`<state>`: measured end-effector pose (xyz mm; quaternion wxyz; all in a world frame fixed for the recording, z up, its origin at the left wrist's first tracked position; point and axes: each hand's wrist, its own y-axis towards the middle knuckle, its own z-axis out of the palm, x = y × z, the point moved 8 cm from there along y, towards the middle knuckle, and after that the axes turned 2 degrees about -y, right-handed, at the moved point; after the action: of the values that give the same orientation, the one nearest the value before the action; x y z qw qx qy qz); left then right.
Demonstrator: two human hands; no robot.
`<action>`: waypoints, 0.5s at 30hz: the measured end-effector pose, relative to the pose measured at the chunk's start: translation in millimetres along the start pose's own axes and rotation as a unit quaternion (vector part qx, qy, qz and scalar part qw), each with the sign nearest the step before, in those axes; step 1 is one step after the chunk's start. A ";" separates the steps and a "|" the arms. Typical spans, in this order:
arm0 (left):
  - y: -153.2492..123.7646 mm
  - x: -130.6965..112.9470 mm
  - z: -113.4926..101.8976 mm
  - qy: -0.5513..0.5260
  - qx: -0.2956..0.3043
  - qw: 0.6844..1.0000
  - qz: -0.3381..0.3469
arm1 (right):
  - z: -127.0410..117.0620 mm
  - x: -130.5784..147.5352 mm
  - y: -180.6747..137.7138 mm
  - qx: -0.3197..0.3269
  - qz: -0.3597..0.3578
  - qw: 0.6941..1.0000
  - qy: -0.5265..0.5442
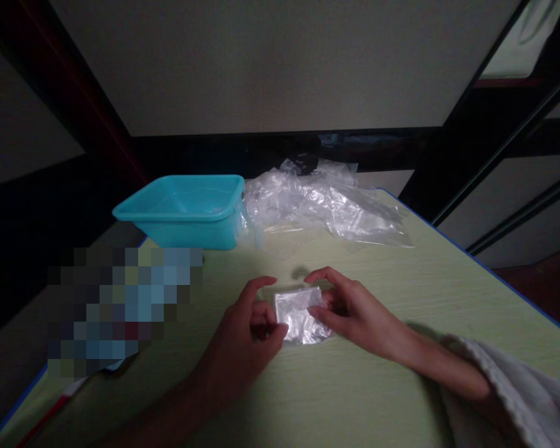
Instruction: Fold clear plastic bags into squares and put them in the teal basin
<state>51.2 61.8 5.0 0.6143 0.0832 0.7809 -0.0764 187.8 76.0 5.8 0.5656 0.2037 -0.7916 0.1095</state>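
Note:
A small folded clear plastic bag (301,311), shiny and roughly rectangular, is between my hands low over the table. My left hand (249,326) grips its left edge, thumb at the lower corner and other fingers curled behind, with the index finger lifted off. On the other side my right hand (350,308) pinches the right edge, its thumb lying on top and its index finger raised above. The fingers underneath are partly hidden by the plastic.
The pale green table (354,392) has a blue edge. A turquoise plastic basin (186,233) stands at the back left, with a loose heap of clear plastic bags (317,202) beside it. A pixelated patch covers something at the left. A wall panel (280,68) rises behind.

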 end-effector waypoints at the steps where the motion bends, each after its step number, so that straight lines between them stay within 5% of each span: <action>1: 0.0 -0.5 -0.3 0.003 -0.002 1.000 0.002 | 0.0 0.0 0.0 0.000 -0.002 1.000 0.000; 15: 1.7 5.5 -1.3 -0.029 -0.024 0.999 0.002 | -1.5 -0.6 2.5 -0.026 -0.017 0.997 -0.077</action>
<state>49.1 63.9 -0.1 0.6383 0.0681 0.7645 -0.0592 188.2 79.0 5.9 0.5100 0.2105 -0.8316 0.0636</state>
